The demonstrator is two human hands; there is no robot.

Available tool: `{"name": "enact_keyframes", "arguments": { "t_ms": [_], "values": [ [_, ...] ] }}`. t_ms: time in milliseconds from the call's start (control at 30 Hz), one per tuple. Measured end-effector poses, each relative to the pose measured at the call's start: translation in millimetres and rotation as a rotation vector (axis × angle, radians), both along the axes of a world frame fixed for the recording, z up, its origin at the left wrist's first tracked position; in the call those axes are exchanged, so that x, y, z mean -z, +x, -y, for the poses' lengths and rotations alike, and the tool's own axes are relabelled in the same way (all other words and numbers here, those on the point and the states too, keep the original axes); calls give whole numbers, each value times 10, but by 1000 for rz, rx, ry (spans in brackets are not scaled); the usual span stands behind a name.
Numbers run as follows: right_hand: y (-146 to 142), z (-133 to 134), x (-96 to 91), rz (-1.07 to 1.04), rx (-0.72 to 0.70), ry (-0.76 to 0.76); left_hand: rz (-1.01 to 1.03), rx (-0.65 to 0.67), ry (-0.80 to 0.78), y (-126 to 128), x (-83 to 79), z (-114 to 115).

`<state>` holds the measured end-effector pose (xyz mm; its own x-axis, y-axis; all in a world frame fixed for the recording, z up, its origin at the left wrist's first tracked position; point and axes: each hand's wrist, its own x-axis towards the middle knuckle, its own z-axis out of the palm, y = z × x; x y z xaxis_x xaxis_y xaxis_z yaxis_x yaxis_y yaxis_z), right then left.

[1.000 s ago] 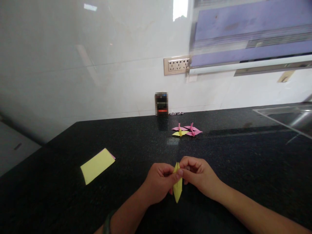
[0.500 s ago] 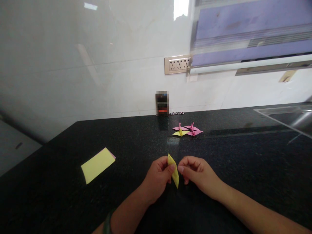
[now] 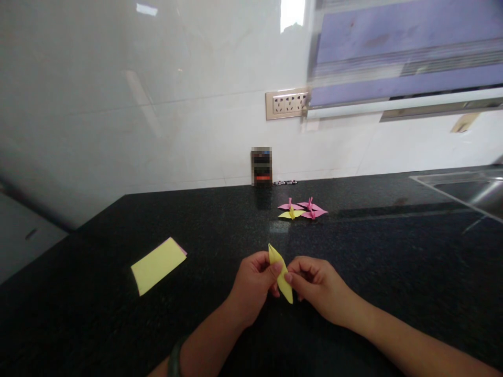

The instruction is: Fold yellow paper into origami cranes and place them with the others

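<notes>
A narrow folded piece of yellow paper (image 3: 280,272), pointed at both ends, is held tilted above the black counter (image 3: 220,230). My left hand (image 3: 253,285) pinches its middle from the left with thumb and fingers closed. My right hand (image 3: 316,285) pinches it from the right, fingers curled. Both hands are near the counter's front, in the middle.
A stack of yellow paper squares (image 3: 157,265) lies to the left. Folded pink and yellow paper cranes (image 3: 302,209) sit farther back. A small dark box (image 3: 261,167) stands against the white wall under a socket strip (image 3: 286,104). A steel sink (image 3: 467,191) is at the far right.
The yellow paper went from upright to tilted with its top end leaning left. My right hand let go briefly, then took hold again.
</notes>
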<state>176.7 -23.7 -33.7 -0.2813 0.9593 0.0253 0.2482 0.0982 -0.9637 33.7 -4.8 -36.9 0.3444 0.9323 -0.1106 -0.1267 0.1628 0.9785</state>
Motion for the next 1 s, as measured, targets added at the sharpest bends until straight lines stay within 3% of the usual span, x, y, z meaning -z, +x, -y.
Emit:
{"name": "enact_keyframes", "arguments": {
  "t_ms": [233,400,600,1000],
  "values": [
    [13,-8,16,-49,21,-27,52,32,-45,-24,10,-6],
    [20,-44,3,-164,55,-87,-55,30,0,-22,-55,12],
    [17,-65,-26,-295,24,-162,-129,122,6,-4,-83,33],
    [36,-62,-17,-287,7,-230,-237,91,-17,-7,-58,48]
  ]
}}
